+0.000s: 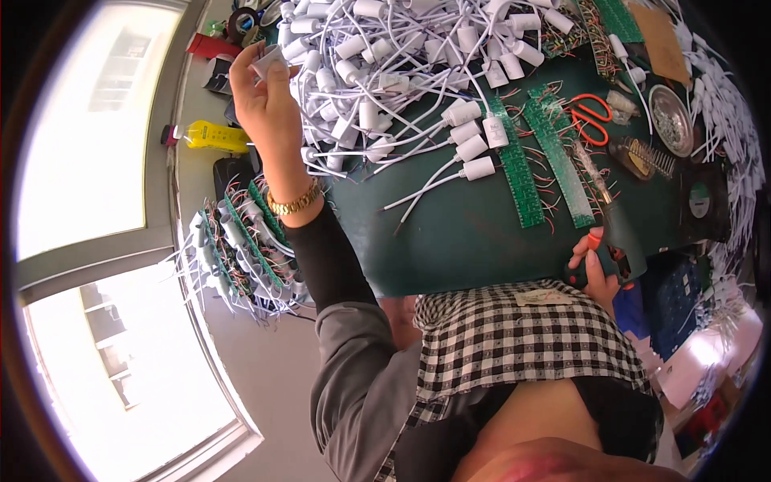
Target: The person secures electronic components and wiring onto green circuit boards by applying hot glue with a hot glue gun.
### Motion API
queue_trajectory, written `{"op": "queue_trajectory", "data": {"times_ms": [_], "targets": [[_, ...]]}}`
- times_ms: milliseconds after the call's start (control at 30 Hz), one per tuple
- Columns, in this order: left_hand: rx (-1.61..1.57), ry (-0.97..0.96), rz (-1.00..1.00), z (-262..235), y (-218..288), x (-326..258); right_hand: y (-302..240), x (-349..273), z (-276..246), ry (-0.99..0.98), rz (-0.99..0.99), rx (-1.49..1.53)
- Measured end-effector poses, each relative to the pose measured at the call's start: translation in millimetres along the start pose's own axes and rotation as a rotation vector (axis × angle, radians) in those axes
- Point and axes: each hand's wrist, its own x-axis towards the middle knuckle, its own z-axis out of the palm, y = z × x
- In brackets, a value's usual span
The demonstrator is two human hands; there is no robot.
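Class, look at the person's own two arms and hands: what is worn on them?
The left hand is bare, with a gold link bracelet at the wrist, above a black sleeve and a grey outer sleeve. The right hand is bare too; its wrist and sleeve are hidden.

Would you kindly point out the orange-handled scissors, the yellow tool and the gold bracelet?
Orange-handled scissors (592,119): head view, on a handle loop.
Yellow tool (217,136): head view, middle of its body.
Gold bracelet (294,202): head view, on the links at the wrist.
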Motion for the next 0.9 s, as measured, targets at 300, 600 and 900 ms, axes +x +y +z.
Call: {"op": "queue_trajectory", "data": {"times_ms": [300,600,900], "targets": [[-0.582,-0.636,-0.551,52,53,-123,-18,2,8,-0.079,0.067,-0.044],[-0.580,-0.867,-0.804,93,32,-188,-13,-9,4,-0.053,0.158,-0.018],[-0.363,-0.958,-0.491,107,29,-195,-21,-2,6,-0.080,0.233,-0.037]]}}
